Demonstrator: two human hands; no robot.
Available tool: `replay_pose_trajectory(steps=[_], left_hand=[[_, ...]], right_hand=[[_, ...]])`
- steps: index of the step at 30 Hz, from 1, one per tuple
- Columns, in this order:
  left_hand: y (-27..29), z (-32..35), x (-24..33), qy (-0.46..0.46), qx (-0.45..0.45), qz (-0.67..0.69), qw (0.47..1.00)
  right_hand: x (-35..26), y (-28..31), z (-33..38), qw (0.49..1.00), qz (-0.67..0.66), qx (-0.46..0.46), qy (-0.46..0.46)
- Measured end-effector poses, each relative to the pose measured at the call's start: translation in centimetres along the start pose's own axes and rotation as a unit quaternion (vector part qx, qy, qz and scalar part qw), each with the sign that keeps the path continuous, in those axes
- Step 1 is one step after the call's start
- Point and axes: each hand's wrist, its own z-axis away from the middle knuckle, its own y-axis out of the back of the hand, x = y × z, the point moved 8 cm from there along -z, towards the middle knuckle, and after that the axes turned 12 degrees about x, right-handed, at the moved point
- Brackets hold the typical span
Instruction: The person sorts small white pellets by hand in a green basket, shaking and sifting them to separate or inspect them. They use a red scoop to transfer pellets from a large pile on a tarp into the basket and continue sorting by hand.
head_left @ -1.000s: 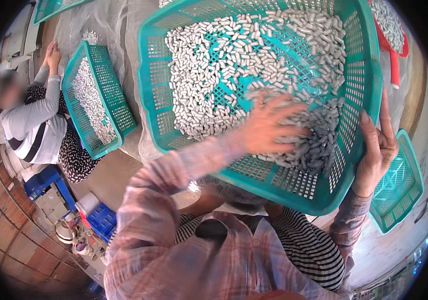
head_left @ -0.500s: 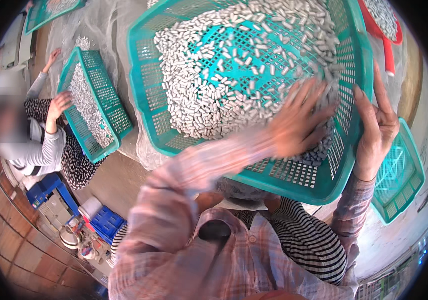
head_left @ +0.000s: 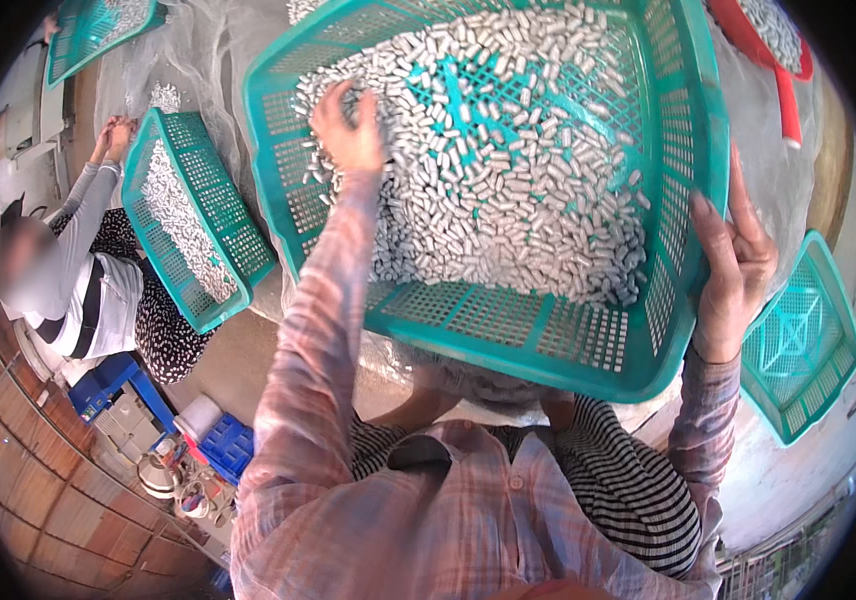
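Note:
A large green plastic basket [head_left: 508, 335] with a slotted wall lies before me, tilted. Small whitish capsule-shaped pieces [head_left: 488, 230] cover much of its latticed bottom, thinner in the far middle, where green shows through. My left hand [head_left: 350, 130] is down among the pieces at the basket's left side, thumb and fingers curved but apart. Whether any pieces sit under its palm is hidden. At the right rim, my right hand [head_left: 735, 270] grips the basket from outside, thumb near the edge and a finger stretched along the wall.
On the left a person [head_left: 88, 270] sits by a smaller green basket [head_left: 203, 210] of similar pieces. A red scoop [head_left: 783, 90] with pieces lies far right, above another green basket [head_left: 798, 340]. Blue crates [head_left: 223, 445] stand lower left. Translucent sheeting [head_left: 213, 70] lies beneath.
My left hand has swept from the basket's right side to its left, and pieces now spread over the right part. The right hand keeps its hold. The other person's hands have come together.

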Motion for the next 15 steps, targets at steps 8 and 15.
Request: replay_pose_trajectory(steps=[8, 15], left_hand=[[-6.5, 12.5, 23.6, -0.257, -0.286, 0.179, 0.905], [1.5, 16.2, 8.6, -0.44, -0.486, -0.061, 0.753]], right_hand=[[-0.7, -0.9, -1.3, 1.0, -0.006, 0.02, 0.01], [-0.6, 0.3, -1.6, 0.999, -0.006, 0.032, 0.009]])
